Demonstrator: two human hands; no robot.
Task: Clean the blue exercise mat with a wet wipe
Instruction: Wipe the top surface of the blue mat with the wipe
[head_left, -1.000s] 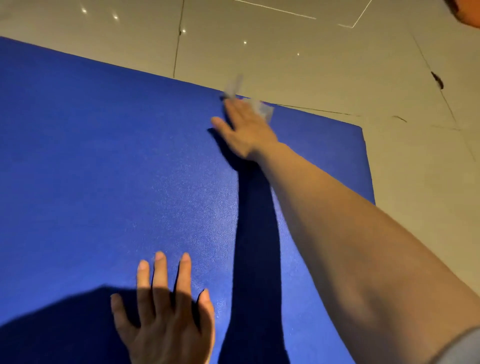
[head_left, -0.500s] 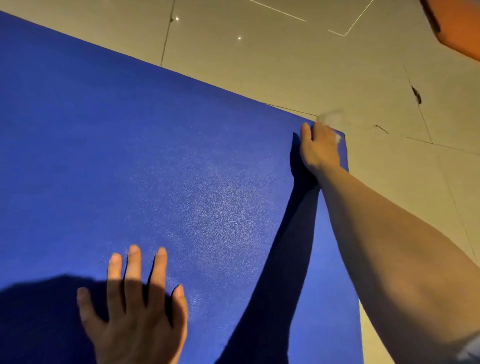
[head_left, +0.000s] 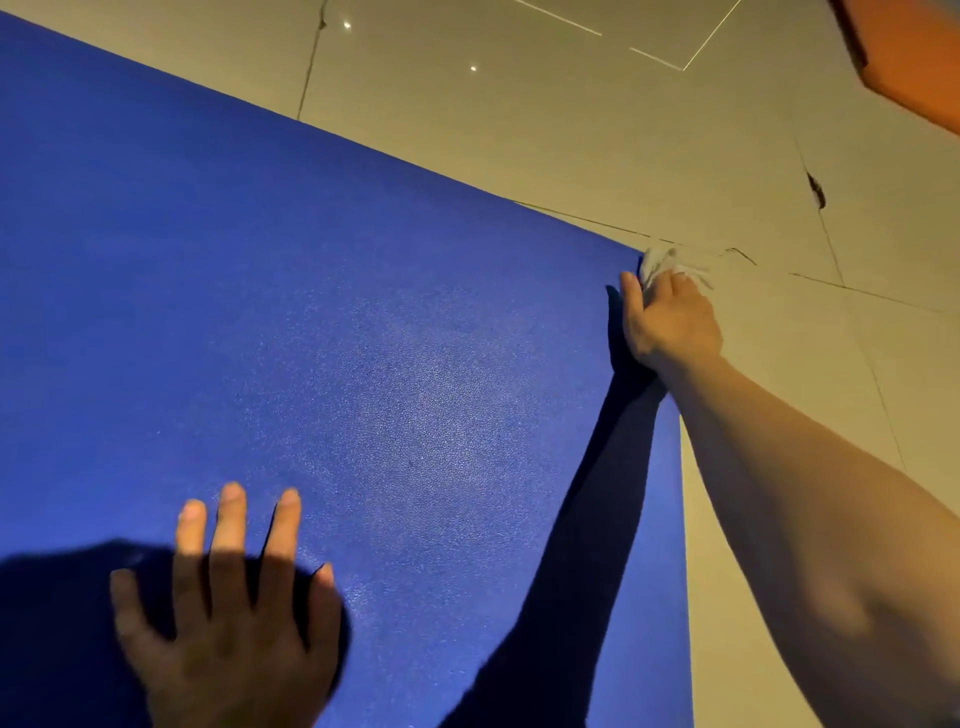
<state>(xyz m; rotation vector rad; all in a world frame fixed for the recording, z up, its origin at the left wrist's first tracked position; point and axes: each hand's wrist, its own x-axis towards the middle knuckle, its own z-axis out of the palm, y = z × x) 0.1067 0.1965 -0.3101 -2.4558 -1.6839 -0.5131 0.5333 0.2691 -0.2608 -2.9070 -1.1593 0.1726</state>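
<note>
The blue exercise mat (head_left: 363, 338) lies flat on the floor and fills most of the view. My right hand (head_left: 667, 322) is stretched out to the mat's far right corner and presses a crumpled white wet wipe (head_left: 670, 262) onto that corner; the wipe sticks out past my fingertips onto the tiles. My left hand (head_left: 228, 613) lies flat on the mat near me, fingers straight and spread, holding nothing. My arm casts a dark shadow across the mat.
Beige floor tiles (head_left: 519, 104) with dark grout lines and a crack (head_left: 815, 189) surround the mat at the top and right. An orange object (head_left: 914, 57) shows at the top right corner.
My right hand has swept the wipe to the right along the mat's far edge, from mid-edge to the far right corner. My left hand stays flat on the mat.
</note>
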